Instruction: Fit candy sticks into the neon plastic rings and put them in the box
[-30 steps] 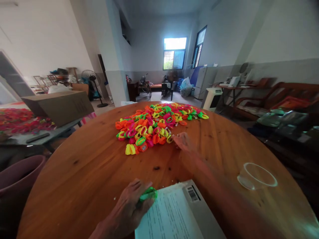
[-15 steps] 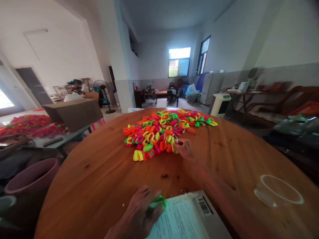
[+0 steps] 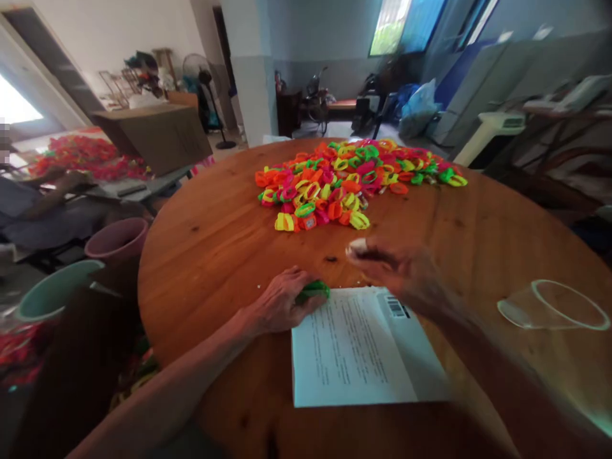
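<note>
My left hand is closed around a bright green loop-shaped band at the upper left corner of a white booklet. The booklet lies on the round wooden table and carries printed text and a barcode. Over the booklet's far right part, my right hand is raised with fingers pinched. A small whitish object shows at its fingertips, too blurred to name. Beyond both hands lies a pile of neon bands in yellow, orange, pink and green, several of them looped.
A clear plastic cup lies on its side at the right. Off the table's left edge stand a pink tub and a green tub. A person's arm is at another table with more bands and a cardboard box.
My right hand has drawn back from the pile toward the booklet. My left hand still grips the green band. The view has tilted downward and turned to the left.
</note>
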`<state>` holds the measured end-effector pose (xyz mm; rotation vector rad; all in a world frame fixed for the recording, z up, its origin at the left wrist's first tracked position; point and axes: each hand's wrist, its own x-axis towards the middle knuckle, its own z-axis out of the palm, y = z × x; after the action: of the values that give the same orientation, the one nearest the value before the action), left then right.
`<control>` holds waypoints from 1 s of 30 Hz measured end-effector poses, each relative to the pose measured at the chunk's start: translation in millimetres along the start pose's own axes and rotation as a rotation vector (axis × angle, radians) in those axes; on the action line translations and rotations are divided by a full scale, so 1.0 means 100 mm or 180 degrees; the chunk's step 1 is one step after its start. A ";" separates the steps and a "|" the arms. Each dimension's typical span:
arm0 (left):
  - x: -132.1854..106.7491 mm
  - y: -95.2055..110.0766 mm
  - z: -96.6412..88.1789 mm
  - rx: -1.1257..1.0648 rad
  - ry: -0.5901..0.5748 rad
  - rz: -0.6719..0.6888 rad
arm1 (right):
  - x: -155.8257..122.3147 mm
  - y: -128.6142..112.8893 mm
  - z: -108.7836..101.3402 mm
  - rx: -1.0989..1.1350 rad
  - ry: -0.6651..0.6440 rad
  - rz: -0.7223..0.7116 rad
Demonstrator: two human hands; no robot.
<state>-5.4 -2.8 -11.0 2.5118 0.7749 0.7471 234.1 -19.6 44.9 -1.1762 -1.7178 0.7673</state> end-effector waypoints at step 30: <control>-0.04 0.00 0.01 0.0108 -0.0162 -0.0013 | -0.70 0.20 0.49 -0.2090 -0.0505 -0.1035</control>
<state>-8.0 -5.8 -13.0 2.5482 0.7811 0.6715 207.5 -78.1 -15.2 -1.2215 -2.3169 0.0864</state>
